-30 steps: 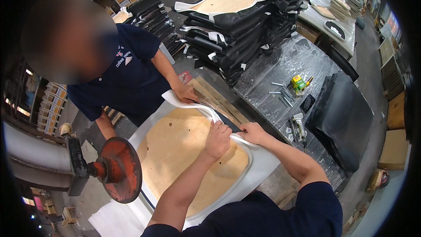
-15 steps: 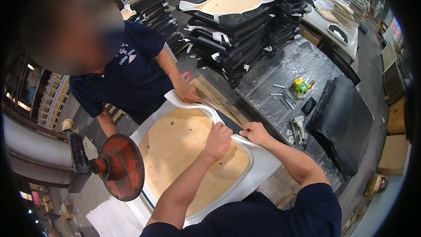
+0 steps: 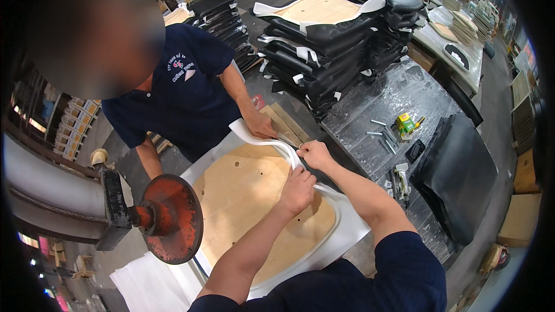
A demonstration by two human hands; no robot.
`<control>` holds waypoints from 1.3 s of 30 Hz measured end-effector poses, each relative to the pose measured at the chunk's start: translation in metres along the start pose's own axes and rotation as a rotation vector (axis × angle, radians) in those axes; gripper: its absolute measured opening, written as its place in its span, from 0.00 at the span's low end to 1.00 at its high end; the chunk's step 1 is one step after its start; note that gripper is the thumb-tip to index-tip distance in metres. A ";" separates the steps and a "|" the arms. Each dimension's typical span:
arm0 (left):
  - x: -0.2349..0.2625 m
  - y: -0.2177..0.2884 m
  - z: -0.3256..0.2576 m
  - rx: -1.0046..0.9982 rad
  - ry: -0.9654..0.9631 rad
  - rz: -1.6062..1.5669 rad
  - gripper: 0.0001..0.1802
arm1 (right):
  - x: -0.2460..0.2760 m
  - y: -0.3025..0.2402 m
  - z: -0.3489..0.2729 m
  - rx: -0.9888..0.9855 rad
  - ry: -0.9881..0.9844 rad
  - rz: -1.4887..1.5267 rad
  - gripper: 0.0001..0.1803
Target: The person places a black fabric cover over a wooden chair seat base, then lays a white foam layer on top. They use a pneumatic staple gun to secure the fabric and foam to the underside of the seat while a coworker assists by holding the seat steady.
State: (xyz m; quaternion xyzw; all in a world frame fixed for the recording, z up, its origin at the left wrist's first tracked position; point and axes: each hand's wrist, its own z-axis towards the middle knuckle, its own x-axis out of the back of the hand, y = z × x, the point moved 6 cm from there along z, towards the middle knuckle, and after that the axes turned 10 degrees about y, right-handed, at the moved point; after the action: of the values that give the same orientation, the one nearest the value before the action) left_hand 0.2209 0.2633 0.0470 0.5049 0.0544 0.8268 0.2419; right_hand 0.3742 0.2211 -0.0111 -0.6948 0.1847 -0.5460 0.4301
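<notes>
A plywood seat panel [image 3: 243, 196] with small holes lies framed by white foam padding [image 3: 245, 134], whose far corner curls up. My left hand [image 3: 299, 189] is closed over the padding's right edge, fingers bent round it. Just beyond it, my right hand [image 3: 316, 155] pinches the edge of a dark cover [image 3: 324, 179], which shows as a strip beside the foam; the fingertips partly hide the grip. A co-worker's hand [image 3: 263, 124] holds the far corner near the curled foam. The co-worker's other hand is hidden behind a red round press plate [image 3: 171, 219].
The press plate hangs over the panel's left side. A dark worktable [image 3: 399, 92] at right bears metal rods [image 3: 386, 138], a yellow-green tape measure [image 3: 407, 124], a tool [image 3: 400, 182] and folded black covers [image 3: 457, 173]. Stacked black-covered seats [image 3: 329, 52] stand behind.
My right hand has moved away from me and leftward along the panel's right edge, closer to the co-worker's hand. My left hand stays on the foam edge. The whole view has shifted slightly.
</notes>
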 end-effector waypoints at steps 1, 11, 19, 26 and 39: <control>-0.001 0.001 0.001 0.006 -0.012 -0.006 0.06 | 0.003 0.003 0.000 -0.012 0.017 0.015 0.15; 0.000 0.002 0.001 0.024 -0.079 0.015 0.16 | 0.029 0.001 -0.025 0.161 -0.071 -0.147 0.17; 0.083 -0.027 -0.162 0.527 0.388 0.063 0.32 | 0.082 0.057 -0.133 -0.218 -0.315 0.088 0.13; 0.245 -0.010 -0.462 1.850 0.749 0.348 0.23 | 0.065 0.076 -0.120 -0.121 -0.388 0.023 0.15; 0.206 0.030 -0.495 1.950 0.780 -0.784 0.18 | 0.067 0.072 -0.119 -0.267 -0.311 0.236 0.13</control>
State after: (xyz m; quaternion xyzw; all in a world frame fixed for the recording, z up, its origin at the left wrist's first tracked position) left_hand -0.2920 0.4074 -0.0161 0.1329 0.9061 0.3990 -0.0469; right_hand 0.3025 0.0848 -0.0247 -0.7947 0.2667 -0.3491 0.4188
